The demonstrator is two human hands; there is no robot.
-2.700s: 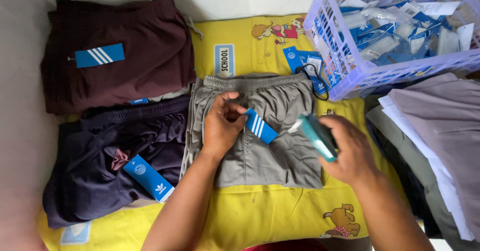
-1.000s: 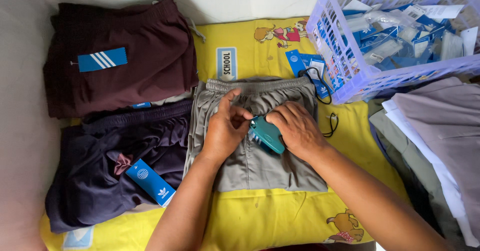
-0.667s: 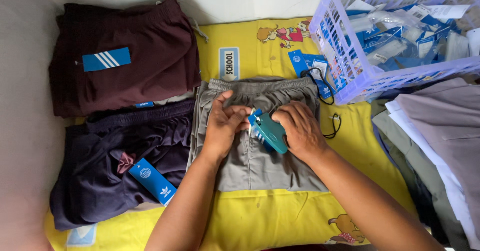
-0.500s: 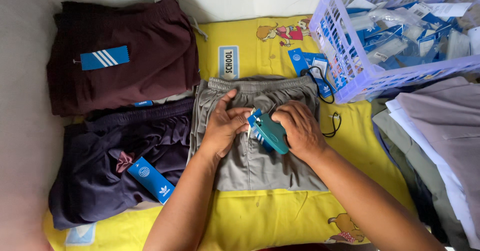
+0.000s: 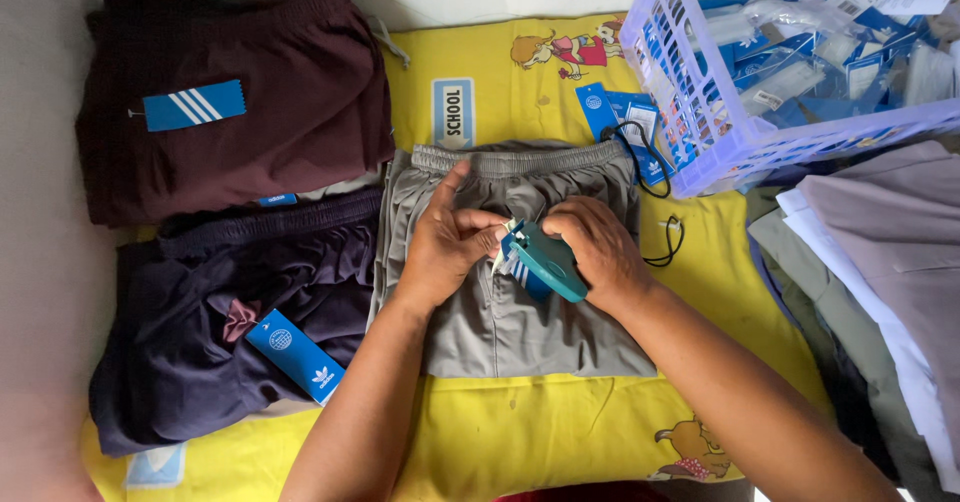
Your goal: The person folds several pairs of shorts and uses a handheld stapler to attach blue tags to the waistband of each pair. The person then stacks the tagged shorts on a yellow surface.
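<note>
Folded grey shorts (image 5: 500, 322) lie in the middle of a yellow printed sheet (image 5: 520, 432). My left hand (image 5: 445, 247) presses on the shorts and pinches a blue striped tag (image 5: 525, 274) against the cloth. My right hand (image 5: 600, 252) grips a teal tagging gun (image 5: 545, 260) whose tip rests at that tag. The tag is mostly hidden between the gun and my fingers.
Maroon shorts (image 5: 240, 102) with a blue tag lie at the back left, dark navy shorts (image 5: 220, 322) with a blue tag at the front left. A lilac plastic basket (image 5: 720, 132) of blue tags stands at the back right, loose tags (image 5: 625, 127) beside it. Folded grey clothes (image 5: 880, 282) stack on the right.
My right hand brought the teal gun from the right, above the shorts, down to the tag held by my left hand. In the last half second both hands stay almost still.
</note>
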